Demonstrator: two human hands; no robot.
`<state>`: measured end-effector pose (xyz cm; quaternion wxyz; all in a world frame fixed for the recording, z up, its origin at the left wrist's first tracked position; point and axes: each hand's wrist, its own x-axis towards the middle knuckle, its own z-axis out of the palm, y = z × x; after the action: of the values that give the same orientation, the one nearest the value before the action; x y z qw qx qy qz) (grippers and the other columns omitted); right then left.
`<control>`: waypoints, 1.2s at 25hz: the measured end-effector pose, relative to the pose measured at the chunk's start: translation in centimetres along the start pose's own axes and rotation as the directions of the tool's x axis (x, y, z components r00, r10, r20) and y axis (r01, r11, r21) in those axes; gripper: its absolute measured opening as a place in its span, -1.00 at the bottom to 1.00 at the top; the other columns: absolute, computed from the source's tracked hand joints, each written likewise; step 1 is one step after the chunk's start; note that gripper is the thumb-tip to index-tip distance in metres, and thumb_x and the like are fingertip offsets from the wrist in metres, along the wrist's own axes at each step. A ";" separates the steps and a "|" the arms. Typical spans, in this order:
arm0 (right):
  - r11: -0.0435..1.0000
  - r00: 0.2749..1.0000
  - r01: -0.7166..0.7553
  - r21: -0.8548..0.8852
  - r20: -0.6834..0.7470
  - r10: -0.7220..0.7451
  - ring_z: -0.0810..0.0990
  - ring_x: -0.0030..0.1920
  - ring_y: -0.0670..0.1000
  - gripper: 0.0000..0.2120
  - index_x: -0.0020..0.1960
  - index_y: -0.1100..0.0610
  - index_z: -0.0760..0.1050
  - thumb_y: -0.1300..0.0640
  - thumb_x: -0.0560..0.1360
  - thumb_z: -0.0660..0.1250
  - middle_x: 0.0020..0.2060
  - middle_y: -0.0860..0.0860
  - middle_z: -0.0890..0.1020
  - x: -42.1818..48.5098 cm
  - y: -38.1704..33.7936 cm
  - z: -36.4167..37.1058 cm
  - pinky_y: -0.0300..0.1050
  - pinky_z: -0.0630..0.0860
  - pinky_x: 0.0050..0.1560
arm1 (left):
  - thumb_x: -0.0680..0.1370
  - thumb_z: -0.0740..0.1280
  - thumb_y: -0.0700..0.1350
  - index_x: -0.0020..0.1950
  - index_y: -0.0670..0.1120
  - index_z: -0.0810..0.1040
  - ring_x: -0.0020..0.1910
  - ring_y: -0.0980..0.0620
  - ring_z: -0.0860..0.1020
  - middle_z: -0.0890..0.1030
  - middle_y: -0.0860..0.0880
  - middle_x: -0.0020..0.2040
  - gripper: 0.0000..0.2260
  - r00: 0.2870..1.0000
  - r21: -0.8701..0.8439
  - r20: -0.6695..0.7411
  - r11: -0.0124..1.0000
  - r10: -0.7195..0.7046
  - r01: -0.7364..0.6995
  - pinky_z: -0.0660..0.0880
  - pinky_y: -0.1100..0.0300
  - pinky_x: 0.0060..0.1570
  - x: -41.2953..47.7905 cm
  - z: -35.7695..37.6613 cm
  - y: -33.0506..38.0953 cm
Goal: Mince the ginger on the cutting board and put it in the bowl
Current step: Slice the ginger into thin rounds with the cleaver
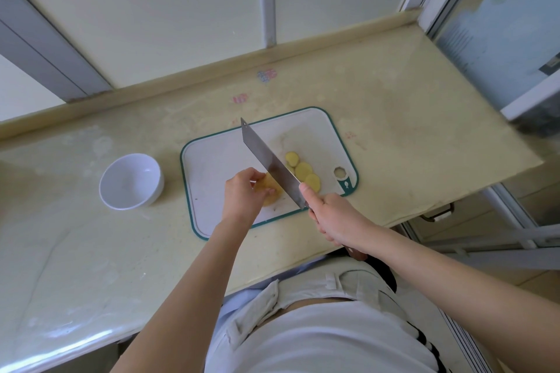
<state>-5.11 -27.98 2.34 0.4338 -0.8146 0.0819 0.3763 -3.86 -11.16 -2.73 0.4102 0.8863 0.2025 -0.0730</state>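
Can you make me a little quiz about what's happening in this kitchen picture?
1. True or false: the white bowl sits on the counter to the left of the cutting board.
2. Fill the gap: the left hand holds down a chunk of ______ on the cutting board.
3. Which hand grips the cleaver? A) left hand B) right hand C) both

Key: 1. True. 2. ginger. 3. B.
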 end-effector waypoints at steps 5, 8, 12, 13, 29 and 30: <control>0.994 1.000 -0.020 -0.104 0.009 0.021 0.25 -0.55 0.00 -0.41 -0.37 0.09 0.20 -0.35 0.58 -0.08 -0.52 0.01 0.28 1.1 -1.3 0.4 -0.25 0.22 -0.57 | 0.40 0.47 -0.22 0.06 -0.15 0.58 -0.05 -0.02 0.52 0.61 -0.08 0.01 -0.75 0.999 0.050 -0.007 0.998 0.035 -0.034 0.41 0.25 -0.07 -0.1 0.4 -0.1; 0.994 0.999 -0.037 -0.107 0.019 0.039 0.24 -0.56 0.01 -0.41 -0.34 0.10 0.21 -0.35 0.58 -0.09 -0.52 0.02 0.27 2.1 -2.4 0.7 -0.21 0.21 -0.55 | 0.40 0.47 -0.21 0.06 -0.16 0.58 -0.04 -0.03 0.51 0.60 -0.08 0.01 -0.75 0.999 0.062 -0.011 0.997 0.053 -0.052 0.45 0.21 -0.03 -0.1 0.5 -0.1; 0.993 0.996 -0.083 -0.082 0.032 0.086 0.24 -0.54 0.01 -0.39 -0.32 0.13 0.25 -0.37 0.57 -0.07 -0.49 0.04 0.29 3.2 -3.6 0.7 -0.21 0.21 -0.55 | 0.42 0.45 -0.20 0.10 -0.16 0.57 -0.06 0.00 0.49 0.58 -0.08 0.02 -0.73 0.998 0.088 -0.011 0.994 0.064 -0.063 0.40 0.25 -0.06 0.0 0.4 -0.1; 0.993 0.995 -0.094 -0.071 0.039 0.097 0.23 -0.54 0.00 -0.39 -0.32 0.12 0.25 -0.38 0.57 -0.07 -0.49 0.03 0.29 3.4 -3.7 0.6 -0.21 0.20 -0.56 | 0.43 0.44 -0.19 0.12 -0.16 0.56 -0.05 0.00 0.48 0.57 -0.08 0.04 -0.73 0.998 0.098 -0.005 0.993 0.069 -0.068 0.38 0.26 -0.06 0.0 0.5 -0.1; 0.989 0.989 -0.122 -0.081 0.073 0.128 0.21 -0.55 -0.03 -0.43 -0.31 0.08 0.22 -0.39 0.56 -0.08 -0.50 -0.01 0.25 0.6 -1.7 -0.5 -0.26 0.19 -0.56 | 0.42 0.45 -0.23 0.15 -0.17 0.52 -0.06 0.03 0.44 0.54 -0.07 0.07 -0.68 0.999 0.084 0.016 0.995 0.052 -0.053 0.36 0.27 -0.06 -0.1 0.4 -0.1; 0.989 0.988 -0.125 -0.078 0.081 0.132 0.20 -0.57 -0.05 -0.44 -0.31 0.07 0.21 -0.38 0.56 -0.08 -0.51 -0.02 0.25 0.1 -1.3 -0.8 -0.27 0.18 -0.57 | 0.42 0.45 -0.23 0.15 -0.16 0.52 -0.05 0.03 0.44 0.54 -0.08 0.08 -0.68 0.999 0.079 0.018 0.995 0.051 -0.053 0.37 0.26 -0.05 -0.1 0.3 -0.1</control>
<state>-4.01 -27.80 3.40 0.3819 -0.8058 0.1018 0.4410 -3.99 -11.36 -2.97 0.3778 0.9063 0.1730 -0.0773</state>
